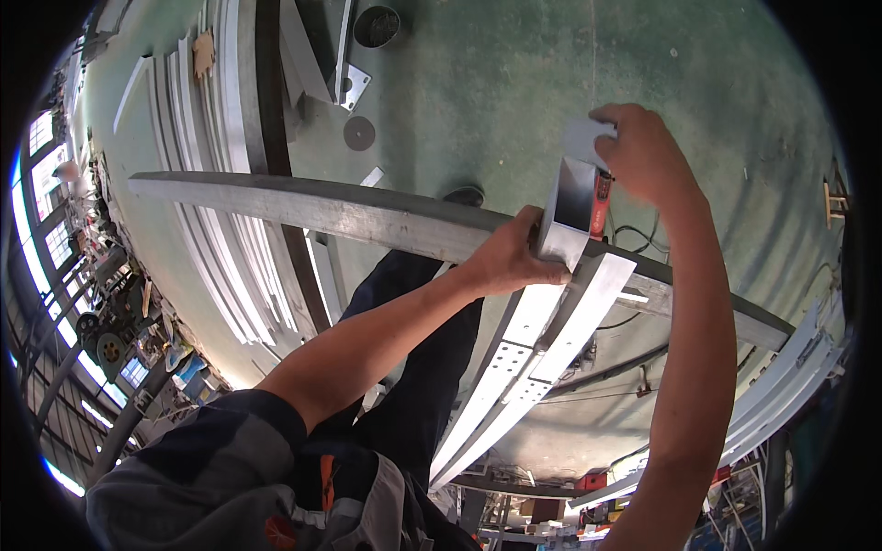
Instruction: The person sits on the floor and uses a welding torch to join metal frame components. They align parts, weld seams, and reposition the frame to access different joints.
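My left hand (516, 257) is wrapped around the side of a square metal tube (563, 241), its open end showing a hollow inside. My right hand (638, 151) pinches a small flat grey plate (582, 140) just beyond that open end. The plate looks apart from the tube, or barely touching; I cannot tell which. Against the tube's right side stands a narrow red tool (601, 204), its kind unclear. Two long bright metal profiles (510, 360) with small holes run from there toward my body. Whether the square tube is joined to one of them is hidden by my left hand.
A thick grey steel beam (367, 209) crosses beneath the work from left to right. Long metal bars (207, 138) lie at the left. Beyond the beam are a round bin (377, 28), a holed plate (354, 89) and a dark disc (359, 134). Cables (638, 237) trail on the right.
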The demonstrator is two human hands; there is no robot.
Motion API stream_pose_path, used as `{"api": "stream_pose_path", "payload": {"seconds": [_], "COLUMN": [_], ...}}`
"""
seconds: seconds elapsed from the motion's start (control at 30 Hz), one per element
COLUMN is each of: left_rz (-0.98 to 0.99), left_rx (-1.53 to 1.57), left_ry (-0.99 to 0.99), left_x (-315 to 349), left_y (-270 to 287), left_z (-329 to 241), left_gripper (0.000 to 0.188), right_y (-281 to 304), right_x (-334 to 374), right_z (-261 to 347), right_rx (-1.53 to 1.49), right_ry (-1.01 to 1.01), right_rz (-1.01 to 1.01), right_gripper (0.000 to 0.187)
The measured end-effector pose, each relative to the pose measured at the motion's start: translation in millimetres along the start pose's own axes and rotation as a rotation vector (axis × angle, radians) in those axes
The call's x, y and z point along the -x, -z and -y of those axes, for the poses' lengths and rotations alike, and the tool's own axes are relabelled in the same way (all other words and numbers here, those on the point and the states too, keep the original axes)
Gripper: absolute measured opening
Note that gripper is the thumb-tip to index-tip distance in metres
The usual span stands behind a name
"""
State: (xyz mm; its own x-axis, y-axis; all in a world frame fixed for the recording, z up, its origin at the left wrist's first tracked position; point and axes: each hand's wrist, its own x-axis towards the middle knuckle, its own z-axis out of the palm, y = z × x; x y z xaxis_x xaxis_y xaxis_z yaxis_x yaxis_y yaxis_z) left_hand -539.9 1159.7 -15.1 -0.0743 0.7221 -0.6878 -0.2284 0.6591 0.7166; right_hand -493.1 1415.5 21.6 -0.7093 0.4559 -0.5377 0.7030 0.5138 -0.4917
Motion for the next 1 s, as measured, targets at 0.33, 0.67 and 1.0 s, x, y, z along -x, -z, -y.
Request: {"api": "stream_pose_path", "payload": {"seconds": [0.33, 0.67, 1.0], "left_rz": [-0.012, -0.021, 0.021], "left_rx": [0.006, 0.053, 0.045], "left_ry": [0.012, -0.049, 0.018], "left_x": [3, 3, 3], "left_y": [1, -1, 2], "left_z": [-8, 2, -5], "left_gripper": [0.09, 0.089, 0.082], "right_y": [8, 19, 18], "right_x": [10, 29, 20], "right_z": [3, 15, 16], "right_rx": [-0.054, -0.181, -0.171], "right_ry": [-0.052, -0.133, -0.082], "right_rz": [-0.084, -0.234, -0.309], "right_gripper": [0.041, 0.045, 0.039]}}
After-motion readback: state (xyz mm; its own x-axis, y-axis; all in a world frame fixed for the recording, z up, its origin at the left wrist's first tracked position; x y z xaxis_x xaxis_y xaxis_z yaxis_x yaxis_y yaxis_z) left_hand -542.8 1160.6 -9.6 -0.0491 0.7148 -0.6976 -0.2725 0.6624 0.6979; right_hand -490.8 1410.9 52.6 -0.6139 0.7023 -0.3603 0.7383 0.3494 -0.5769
